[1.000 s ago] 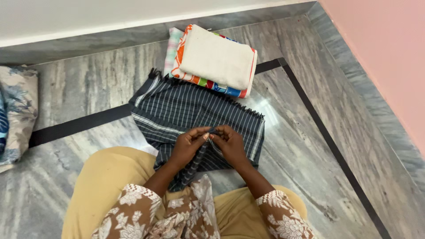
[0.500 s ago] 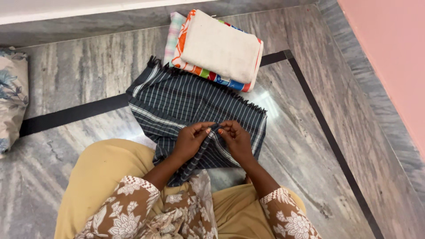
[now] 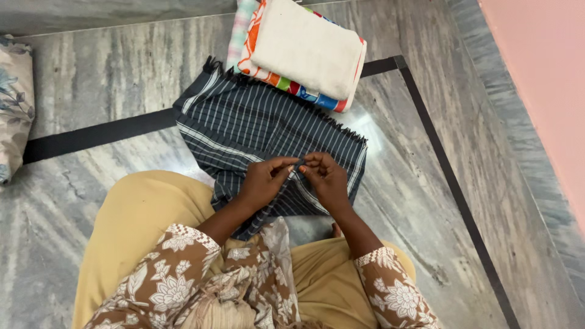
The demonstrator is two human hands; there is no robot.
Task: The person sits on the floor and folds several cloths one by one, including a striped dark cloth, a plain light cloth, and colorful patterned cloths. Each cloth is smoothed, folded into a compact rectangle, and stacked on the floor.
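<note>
Cut off at the top edge: folded stack of cream and multicoloured towels. Cropped at the left edge: floral grey-blue cushion.

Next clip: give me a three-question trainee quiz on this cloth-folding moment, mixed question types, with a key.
1. True or false: both hands pinch the same edge of the dark striped cloth.
2. The folded stack lies: A) on the person's lap, B) on the floor beyond the striped cloth, C) against the pink wall.
3. What lies at the left edge of the view?

Key
1. True: the left hand and right hand meet at one raised fold.
2. B; its top piece is a cream towel.
3. A floral cushion on the marble floor.
</note>
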